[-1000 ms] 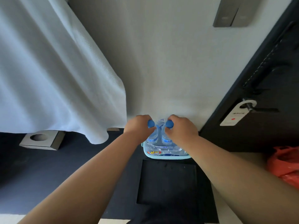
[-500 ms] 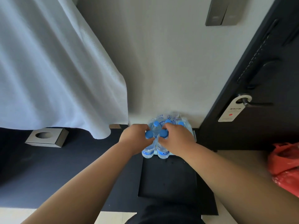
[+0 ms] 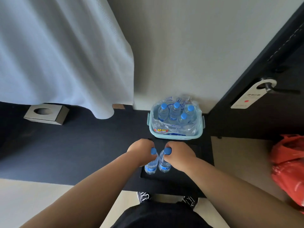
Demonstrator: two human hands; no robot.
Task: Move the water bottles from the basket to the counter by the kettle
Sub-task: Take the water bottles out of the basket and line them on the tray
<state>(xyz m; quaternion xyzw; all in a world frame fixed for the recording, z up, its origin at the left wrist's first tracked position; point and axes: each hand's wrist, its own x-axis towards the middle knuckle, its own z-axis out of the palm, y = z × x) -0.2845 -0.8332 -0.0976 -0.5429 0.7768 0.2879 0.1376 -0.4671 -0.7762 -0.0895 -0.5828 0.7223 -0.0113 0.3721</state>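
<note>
We look down from head height at two bare forearms reaching forward over a dark floor. The left hand [image 3: 141, 152] is closed around the neck of a small clear plastic water bottle with a blue cap [image 3: 151, 163], and the right hand [image 3: 179, 156] is closed the same way on a second clear blue-capped bottle [image 3: 164, 163]; the two hands sit close together, and the bottles hang upright, nearly touching each other. Below them lies a flat dark rectangular mat [image 3: 189, 171]. Just beyond the hands, against the pale wall, stands a pale green plastic basket [image 3: 174, 136], and inside it we count four more blue-capped bottles [image 3: 176, 112] in torn clear shrink wrap. A white cloth [image 3: 57, 51] hangs at the left, with a square grey tissue box [image 3: 46, 114] on the floor under it; a dark door with a hanging tag [image 3: 253, 94] and a red plastic bag [image 3: 289, 168] are at the right. Neither the kettle nor the counter is in view, so we judge the carry comes next. To do it well, we would keep each grip firm just under the cap, hold the bottles vertical and slightly apart so they do not knock, turn the whole body toward the counter, and stand both bottles on their bases beside the kettle before letting go.
</note>
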